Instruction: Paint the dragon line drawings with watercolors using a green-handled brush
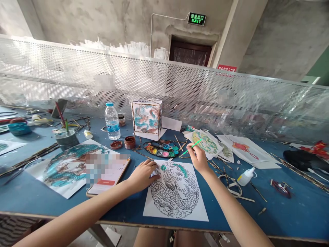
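A white sheet with a black dragon outline (175, 189) lies near the table's front edge; part of the dragon's upper body is painted teal. My left hand (143, 175) rests on the sheet's left edge, fingers curled and pressing it down. My right hand (197, 157) pinches a thin green paintbrush (191, 148), its tip pointing left toward the dark oval paint palette (161, 149) with several coloured wells just beyond the sheet.
A phone (109, 174) lies left of the sheet on a painted dragon print (67, 164). Behind stand a water bottle (112, 121), a painted paper lantern box (146, 117), paint jars (130, 142), a brush cup (66, 137). Right: more prints, glue bottle (246, 176), sticks. A perforated metal screen (180, 92) backs the table.
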### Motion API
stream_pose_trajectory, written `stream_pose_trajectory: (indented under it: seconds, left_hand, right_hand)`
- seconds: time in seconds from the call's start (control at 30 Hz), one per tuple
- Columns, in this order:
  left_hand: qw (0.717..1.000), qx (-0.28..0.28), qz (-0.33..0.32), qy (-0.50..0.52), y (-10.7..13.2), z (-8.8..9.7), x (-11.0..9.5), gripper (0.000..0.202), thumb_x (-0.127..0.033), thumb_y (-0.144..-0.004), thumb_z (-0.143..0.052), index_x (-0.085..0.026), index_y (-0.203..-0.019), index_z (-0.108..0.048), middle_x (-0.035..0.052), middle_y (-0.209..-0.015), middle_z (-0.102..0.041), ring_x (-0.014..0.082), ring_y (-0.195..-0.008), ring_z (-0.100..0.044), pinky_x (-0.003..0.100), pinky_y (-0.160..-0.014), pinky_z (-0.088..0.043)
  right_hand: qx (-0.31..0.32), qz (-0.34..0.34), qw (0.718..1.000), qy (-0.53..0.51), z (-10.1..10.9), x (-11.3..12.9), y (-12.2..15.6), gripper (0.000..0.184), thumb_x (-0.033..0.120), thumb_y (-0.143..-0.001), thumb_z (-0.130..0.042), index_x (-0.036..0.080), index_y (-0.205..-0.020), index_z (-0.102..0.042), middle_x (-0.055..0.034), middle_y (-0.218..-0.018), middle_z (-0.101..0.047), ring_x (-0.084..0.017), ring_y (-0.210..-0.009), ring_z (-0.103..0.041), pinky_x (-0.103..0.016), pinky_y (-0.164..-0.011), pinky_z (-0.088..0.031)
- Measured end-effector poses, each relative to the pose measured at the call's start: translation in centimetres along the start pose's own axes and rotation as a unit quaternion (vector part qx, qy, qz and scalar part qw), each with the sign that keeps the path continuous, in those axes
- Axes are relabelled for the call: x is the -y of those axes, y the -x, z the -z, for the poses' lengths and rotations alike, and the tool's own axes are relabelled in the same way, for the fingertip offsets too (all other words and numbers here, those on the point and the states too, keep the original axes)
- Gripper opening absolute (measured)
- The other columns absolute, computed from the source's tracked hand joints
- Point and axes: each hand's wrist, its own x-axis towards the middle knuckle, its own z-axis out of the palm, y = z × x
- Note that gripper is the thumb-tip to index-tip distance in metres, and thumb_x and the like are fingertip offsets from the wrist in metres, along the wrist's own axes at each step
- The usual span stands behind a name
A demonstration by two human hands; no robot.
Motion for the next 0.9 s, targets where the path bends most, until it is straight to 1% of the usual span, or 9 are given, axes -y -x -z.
stream_pose_trajectory:
  seconds: [0.07, 0.17, 0.27, 0.4, 0.53, 0.63, 0.77, 0.83, 0.9]
  left_hand:
    - [1.000, 0.003, 0.002, 0.000, 0.0, 0.0, 0.0, 0.039, -0.044, -0.084, -0.049, -0.019, -0.114, -0.057, 0.0073, -0.116, -0.058, 0.0252, -0.111, -0.046, 0.037, -0.092, -0.037]
    - [1.000, 0.002, 0.002, 0.000, 0.0, -0.1, 0.0, 0.040, -0.044, -0.084, -0.049, -0.019, -0.114, -0.057, 0.0073, -0.116, -0.058, 0.0251, -0.111, -0.046, 0.037, -0.092, -0.037]
    - [1.000, 0.002, 0.004, -0.002, 0.0, -0.3, 0.1, 0.040, -0.044, -0.084, -0.050, -0.020, -0.115, -0.056, 0.0073, -0.117, -0.057, 0.0253, -0.112, -0.045, 0.037, -0.092, -0.037]
    - [1.000, 0.007, 0.007, -0.004, -0.1, -0.3, 0.1, 0.041, -0.043, -0.084, -0.050, -0.018, -0.116, -0.056, 0.0080, -0.118, -0.057, 0.0258, -0.112, -0.044, 0.037, -0.093, -0.036]
    - [1.000, 0.010, 0.009, -0.008, -0.1, -0.2, 0.0, 0.040, -0.044, -0.084, -0.049, -0.019, -0.115, -0.056, 0.0078, -0.118, -0.056, 0.0256, -0.113, -0.044, 0.037, -0.093, -0.036]
    - [1.000, 0.006, 0.009, -0.008, 0.0, -0.2, 0.0, 0.040, -0.045, -0.084, -0.048, -0.020, -0.114, -0.057, 0.0075, -0.118, -0.057, 0.0254, -0.112, -0.044, 0.037, -0.092, -0.037]
    - [1.000, -0.003, 0.007, 0.005, 0.0, -0.3, 0.0, 0.040, -0.045, -0.085, -0.048, -0.020, -0.114, -0.057, 0.0079, -0.116, -0.057, 0.0256, -0.112, -0.044, 0.038, -0.093, -0.036]
    - [1.000, -0.005, 0.005, 0.010, 0.1, -0.3, 0.0, 0.040, -0.044, -0.085, -0.048, -0.019, -0.114, -0.057, 0.0087, -0.116, -0.057, 0.0261, -0.112, -0.044, 0.038, -0.092, -0.037]
    - [1.000, -0.003, 0.004, 0.011, 0.1, -0.2, 0.0, 0.040, -0.044, -0.084, -0.048, -0.018, -0.114, -0.057, 0.0091, -0.116, -0.057, 0.0265, -0.112, -0.044, 0.039, -0.091, -0.038]
  right_hand:
    - [-0.025, 0.017, 0.999, 0.013, -0.2, -0.2, -0.1, 0.019, 0.031, -0.091, -0.038, 0.020, -0.092, -0.055, -0.0052, -0.086, -0.061, -0.018, -0.080, -0.057, -0.028, -0.072, -0.043]
    - [0.007, 0.047, 0.998, 0.041, -0.6, -0.3, -0.1, 0.020, 0.028, -0.091, -0.039, 0.021, -0.095, -0.057, -0.0066, -0.094, -0.061, -0.020, -0.092, -0.057, -0.031, -0.080, -0.043]
    - [0.038, 0.049, 0.995, 0.074, -1.0, -0.3, 0.1, 0.021, 0.028, -0.092, -0.037, 0.021, -0.098, -0.056, -0.0074, -0.095, -0.061, -0.021, -0.092, -0.057, -0.032, -0.079, -0.044]
    - [0.042, 0.020, 0.994, 0.096, -1.1, -0.8, 0.1, 0.022, 0.028, -0.092, -0.036, 0.020, -0.099, -0.055, -0.0080, -0.095, -0.061, -0.021, -0.091, -0.058, -0.032, -0.078, -0.045]
    - [0.044, -0.001, 0.996, 0.082, -1.4, -1.7, 0.1, 0.024, 0.030, -0.092, -0.035, 0.021, -0.099, -0.056, -0.0084, -0.096, -0.063, -0.022, -0.091, -0.058, -0.031, -0.076, -0.045]
    - [0.042, -0.027, 0.997, 0.060, -1.9, -2.3, 0.3, 0.028, 0.033, -0.092, -0.034, 0.020, -0.101, -0.057, -0.0083, -0.094, -0.064, -0.020, -0.079, -0.061, -0.028, -0.068, -0.045]
    - [0.058, -0.053, 0.996, 0.052, -2.3, -2.7, 0.5, 0.030, 0.036, -0.092, -0.033, 0.019, -0.098, -0.057, -0.0055, -0.075, -0.064, -0.016, -0.057, -0.056, -0.025, -0.054, -0.040]
    - [0.063, -0.053, 0.995, 0.057, -2.4, -2.7, 0.5, 0.029, 0.036, -0.092, -0.034, 0.018, -0.095, -0.056, -0.0040, -0.068, -0.062, -0.016, -0.054, -0.055, -0.024, -0.052, -0.038]
    - [0.060, -0.054, 0.995, 0.055, -2.3, -2.7, 0.5, 0.028, 0.036, -0.092, -0.034, 0.019, -0.095, -0.056, -0.0037, -0.067, -0.061, -0.016, -0.055, -0.056, -0.024, -0.053, -0.039]
